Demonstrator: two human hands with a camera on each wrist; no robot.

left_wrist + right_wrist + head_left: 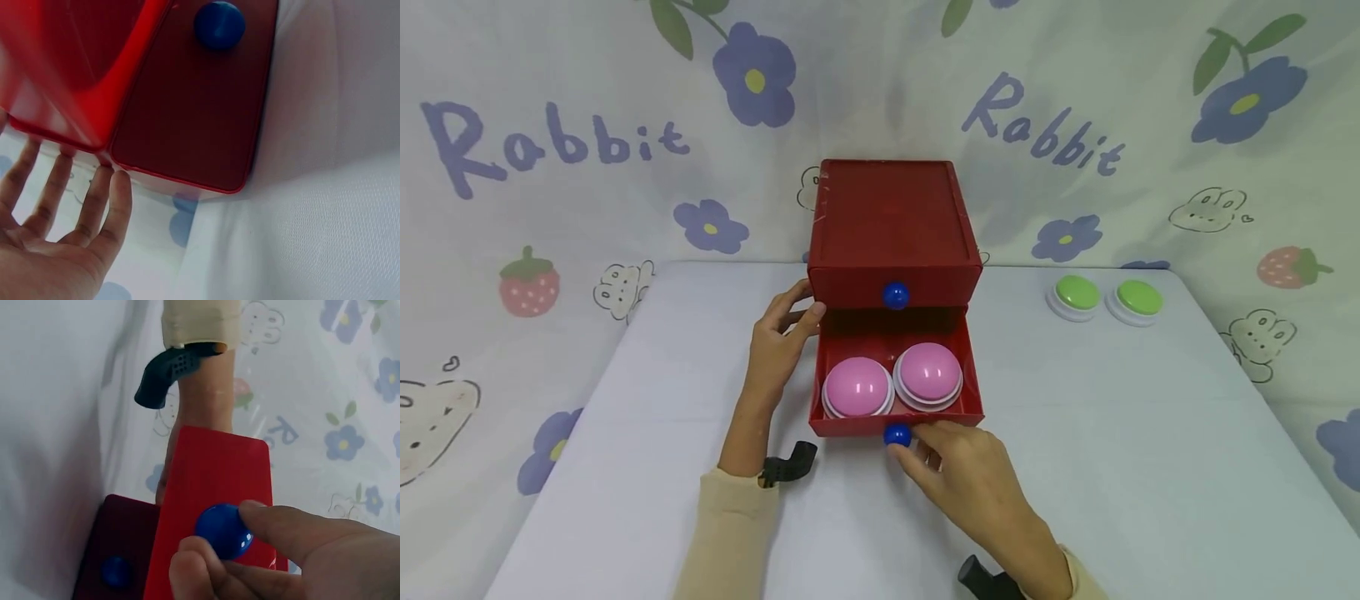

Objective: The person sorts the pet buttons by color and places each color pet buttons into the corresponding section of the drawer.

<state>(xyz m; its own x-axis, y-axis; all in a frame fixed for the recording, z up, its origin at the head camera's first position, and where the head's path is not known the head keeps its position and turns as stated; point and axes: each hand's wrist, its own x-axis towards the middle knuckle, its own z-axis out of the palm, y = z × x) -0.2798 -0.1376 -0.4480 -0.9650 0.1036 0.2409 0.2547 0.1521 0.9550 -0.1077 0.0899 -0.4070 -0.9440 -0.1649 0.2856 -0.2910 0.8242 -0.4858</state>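
A red two-drawer box (891, 212) stands at the middle of the table. Its upper drawer, with a blue knob (896, 295), is closed, while the lower drawer (850, 427) is pulled out. Two pink domed push buttons with white bases, one on the left (857, 387) and one on the right (929, 372), sit side by side inside it. My right hand (973, 475) pinches the lower drawer's blue knob (222, 531) between thumb and fingers. Against the box's left side, my left hand (777, 346) rests with fingers extended, fingertips (120, 182) touching the wall.
Two green push buttons with white bases, one (1077, 292) beside the other (1138, 297), stand at the back right of the white table (1112, 467). A printed curtain (887, 83) hangs behind the box. Each wrist wears a black camera mount (792, 462).
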